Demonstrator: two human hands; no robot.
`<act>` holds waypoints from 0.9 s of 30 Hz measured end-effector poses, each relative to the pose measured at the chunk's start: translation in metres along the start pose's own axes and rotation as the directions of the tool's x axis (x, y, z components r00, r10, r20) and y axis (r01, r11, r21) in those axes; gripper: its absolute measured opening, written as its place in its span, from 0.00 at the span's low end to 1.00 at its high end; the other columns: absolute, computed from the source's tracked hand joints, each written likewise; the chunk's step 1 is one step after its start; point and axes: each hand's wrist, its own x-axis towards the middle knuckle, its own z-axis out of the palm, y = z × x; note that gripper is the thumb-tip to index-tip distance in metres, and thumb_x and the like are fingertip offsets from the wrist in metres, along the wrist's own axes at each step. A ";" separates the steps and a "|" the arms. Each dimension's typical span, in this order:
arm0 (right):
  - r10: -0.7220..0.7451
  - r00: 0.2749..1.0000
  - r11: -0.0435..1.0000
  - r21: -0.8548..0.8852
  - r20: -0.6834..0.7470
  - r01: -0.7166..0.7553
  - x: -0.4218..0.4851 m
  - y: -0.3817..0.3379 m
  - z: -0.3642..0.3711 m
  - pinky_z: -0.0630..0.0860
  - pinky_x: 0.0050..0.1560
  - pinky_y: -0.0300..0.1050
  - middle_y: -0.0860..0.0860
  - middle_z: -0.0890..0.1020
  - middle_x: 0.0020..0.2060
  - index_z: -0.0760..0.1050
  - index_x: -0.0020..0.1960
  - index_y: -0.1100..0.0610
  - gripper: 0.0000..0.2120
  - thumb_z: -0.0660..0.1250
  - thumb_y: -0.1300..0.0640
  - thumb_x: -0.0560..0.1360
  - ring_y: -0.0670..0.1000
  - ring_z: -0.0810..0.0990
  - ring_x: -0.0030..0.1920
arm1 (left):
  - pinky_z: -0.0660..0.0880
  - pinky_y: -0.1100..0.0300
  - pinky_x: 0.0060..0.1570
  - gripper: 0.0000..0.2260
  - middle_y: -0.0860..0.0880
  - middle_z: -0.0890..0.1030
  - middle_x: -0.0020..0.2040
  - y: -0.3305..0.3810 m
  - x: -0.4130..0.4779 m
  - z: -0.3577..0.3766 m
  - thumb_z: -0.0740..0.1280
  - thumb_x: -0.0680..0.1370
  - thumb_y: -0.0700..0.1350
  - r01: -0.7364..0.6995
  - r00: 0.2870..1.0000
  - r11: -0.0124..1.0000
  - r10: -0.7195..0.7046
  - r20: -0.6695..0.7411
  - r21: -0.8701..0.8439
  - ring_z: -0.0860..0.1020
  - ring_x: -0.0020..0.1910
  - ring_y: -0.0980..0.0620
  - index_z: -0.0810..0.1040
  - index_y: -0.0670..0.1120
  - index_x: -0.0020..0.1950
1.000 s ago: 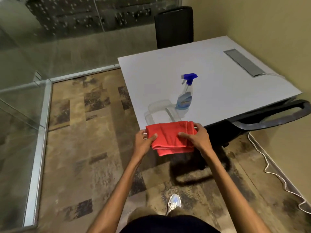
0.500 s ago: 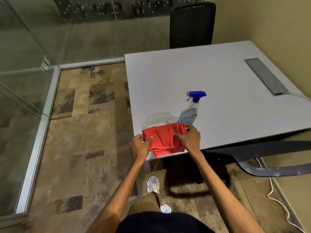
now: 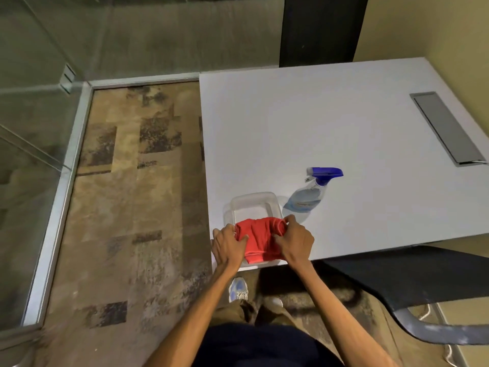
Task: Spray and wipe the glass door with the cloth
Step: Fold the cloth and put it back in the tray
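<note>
A folded red cloth lies bunched over the near end of a clear plastic container at the front left corner of the white table. My left hand grips the cloth's left edge and my right hand grips its right edge. A clear spray bottle with a blue trigger head stands upright on the table just right of the container, a little beyond my right hand. The glass door runs along the left in a metal frame.
A black chair stands behind the table's far edge, and another dark chair sits at the near right. A grey cable hatch is set in the table's right side. Patterned carpet spreads between table and glass.
I have stepped closer to the table. Both hands have carried the red cloth forward and lowered it onto the clear container, and the cloth is more bunched.
</note>
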 end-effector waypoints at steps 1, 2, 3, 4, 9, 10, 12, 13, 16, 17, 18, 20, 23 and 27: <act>-0.016 1.000 1.000 -0.016 0.007 0.016 0.003 0.001 0.002 0.65 0.38 0.46 0.55 0.82 0.37 0.72 0.50 0.55 0.15 0.71 0.52 0.67 0.62 0.81 0.41 | 0.71 0.50 0.54 0.14 0.46 0.82 0.46 -0.001 0.003 0.002 0.75 0.71 0.52 -0.024 1.000 0.999 0.024 -0.010 0.040 0.75 0.54 0.44 0.79 0.46 0.50; -0.042 0.999 0.998 -0.036 0.015 0.043 0.006 0.002 0.003 0.65 0.38 0.46 0.55 0.81 0.37 0.72 0.50 0.55 0.15 0.71 0.53 0.67 0.61 0.81 0.41 | 0.70 0.50 0.54 0.13 0.47 0.82 0.46 0.000 0.006 0.003 0.74 0.72 0.52 -0.044 0.999 0.996 0.045 -0.019 0.072 0.75 0.54 0.45 0.79 0.46 0.50; -0.067 0.997 0.996 -0.052 0.028 0.069 0.009 0.003 0.004 0.65 0.38 0.46 0.55 0.80 0.38 0.72 0.50 0.56 0.14 0.71 0.53 0.68 0.60 0.80 0.42 | 0.69 0.50 0.54 0.12 0.48 0.82 0.47 -0.001 0.008 0.005 0.74 0.72 0.52 -0.062 0.998 0.993 0.064 -0.024 0.102 0.75 0.54 0.45 0.79 0.47 0.50; -0.083 0.996 0.994 -0.065 0.040 0.085 0.011 0.004 0.004 0.64 0.38 0.46 0.54 0.79 0.38 0.73 0.51 0.56 0.13 0.71 0.54 0.70 0.59 0.78 0.42 | 0.68 0.50 0.54 0.12 0.49 0.82 0.48 0.000 0.010 0.008 0.73 0.72 0.52 -0.075 0.996 0.989 0.079 -0.028 0.132 0.74 0.55 0.46 0.79 0.47 0.50; -0.179 0.982 0.980 -0.075 0.055 0.183 0.021 0.011 0.010 0.62 0.38 0.48 0.53 0.76 0.36 0.73 0.48 0.57 0.10 0.71 0.56 0.70 0.60 0.76 0.43 | 0.67 0.51 0.56 0.13 0.49 0.76 0.57 0.003 0.009 0.016 0.73 0.72 0.52 -0.097 0.992 0.970 0.111 -0.052 0.224 0.71 0.60 0.47 0.80 0.47 0.53; -0.208 0.976 0.973 -0.085 0.065 0.214 0.024 0.012 0.012 0.62 0.39 0.49 0.55 0.78 0.38 0.73 0.48 0.56 0.10 0.71 0.57 0.70 0.60 0.75 0.44 | 0.68 0.50 0.56 0.14 0.49 0.76 0.57 0.003 0.010 0.017 0.73 0.72 0.51 -0.085 0.993 0.968 0.100 -0.054 0.236 0.70 0.61 0.47 0.80 0.47 0.54; -0.249 0.965 0.961 -0.100 0.081 0.256 0.028 0.015 0.018 0.65 0.42 0.50 0.55 0.80 0.41 0.73 0.53 0.56 0.13 0.71 0.57 0.70 0.59 0.74 0.47 | 0.68 0.50 0.56 0.13 0.48 0.75 0.58 0.003 0.010 0.018 0.72 0.71 0.50 -0.069 0.995 0.966 0.086 -0.056 0.248 0.70 0.61 0.47 0.81 0.47 0.54; -0.265 0.960 0.955 -0.113 0.095 0.274 0.030 0.016 0.019 0.67 0.44 0.51 0.55 0.81 0.42 0.73 0.56 0.56 0.16 0.71 0.57 0.70 0.59 0.74 0.48 | 0.68 0.50 0.56 0.13 0.48 0.75 0.58 0.003 0.010 0.019 0.72 0.71 0.50 -0.067 0.995 0.964 0.085 -0.060 0.257 0.70 0.62 0.47 0.81 0.47 0.53; -0.319 0.939 0.928 -0.161 0.127 0.337 0.031 0.018 0.020 0.67 0.46 0.51 0.54 0.82 0.42 0.73 0.61 0.55 0.21 0.70 0.58 0.70 0.58 0.74 0.49 | 0.67 0.50 0.56 0.13 0.48 0.74 0.58 0.002 0.009 0.020 0.72 0.70 0.49 -0.059 0.994 0.958 0.083 -0.074 0.279 0.70 0.61 0.47 0.81 0.47 0.52; -0.335 0.933 0.918 -0.175 0.135 0.355 0.031 0.019 0.020 0.67 0.45 0.51 0.54 0.82 0.41 0.73 0.61 0.54 0.19 0.70 0.59 0.70 0.58 0.74 0.48 | 0.68 0.50 0.56 0.13 0.48 0.74 0.58 0.002 0.009 0.021 0.73 0.70 0.49 -0.058 0.994 0.956 0.083 -0.077 0.287 0.70 0.61 0.47 0.81 0.47 0.53; -0.351 0.926 0.908 -0.193 0.137 0.372 0.032 0.020 0.021 0.66 0.45 0.51 0.54 0.82 0.39 0.74 0.59 0.54 0.18 0.69 0.59 0.70 0.58 0.74 0.47 | 0.68 0.50 0.56 0.13 0.48 0.75 0.58 0.002 0.009 0.022 0.73 0.70 0.49 -0.060 0.993 0.952 0.087 -0.075 0.299 0.70 0.61 0.47 0.81 0.47 0.53; -0.382 0.914 0.885 -0.229 0.140 0.405 0.032 0.021 0.022 0.67 0.44 0.52 0.53 0.82 0.37 0.74 0.55 0.54 0.15 0.70 0.60 0.69 0.58 0.74 0.45 | 0.69 0.50 0.55 0.14 0.47 0.75 0.57 0.001 0.010 0.024 0.74 0.69 0.48 -0.072 0.992 0.944 0.101 -0.074 0.322 0.70 0.61 0.47 0.81 0.47 0.53; -0.416 0.899 0.858 -0.269 0.137 0.438 0.033 0.024 0.027 0.69 0.46 0.53 0.53 0.82 0.35 0.74 0.51 0.54 0.15 0.72 0.61 0.66 0.58 0.75 0.45 | 0.69 0.49 0.52 0.14 0.47 0.76 0.55 0.000 0.012 0.027 0.77 0.67 0.46 -0.097 0.988 0.935 0.132 -0.079 0.340 0.72 0.59 0.46 0.82 0.47 0.51; -0.425 0.895 0.836 -0.321 0.132 0.445 0.034 0.021 0.034 0.64 0.49 0.53 0.53 0.81 0.34 0.74 0.47 0.55 0.16 0.73 0.64 0.62 0.59 0.76 0.44 | 0.69 0.50 0.51 0.17 0.47 0.77 0.54 0.000 0.015 0.032 0.78 0.66 0.48 -0.096 0.992 0.904 0.122 -0.036 0.417 0.73 0.57 0.46 0.82 0.48 0.52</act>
